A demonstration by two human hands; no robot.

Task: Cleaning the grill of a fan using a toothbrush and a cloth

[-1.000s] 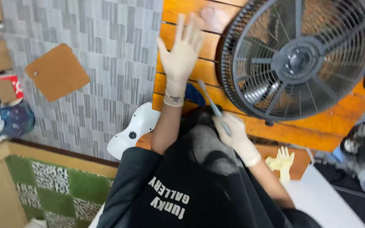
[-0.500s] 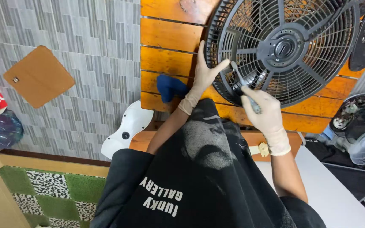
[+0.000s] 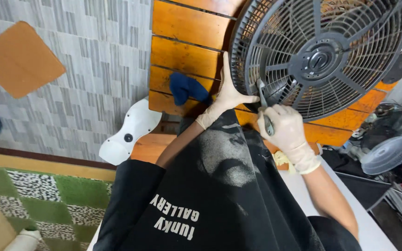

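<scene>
While gripped, brush (image 3: pixel 264 111) upright, bristles fanward.

Orange slatted table (image 3: pixel 182 32), grey-tiled floor (image 3: pixel 98 56)

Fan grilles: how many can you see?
2. A dark grille lies on the table by both hands; a white grille sits at right. Others may be hidden.

No packages, labels, signs or screens can be made out in this view.
</scene>
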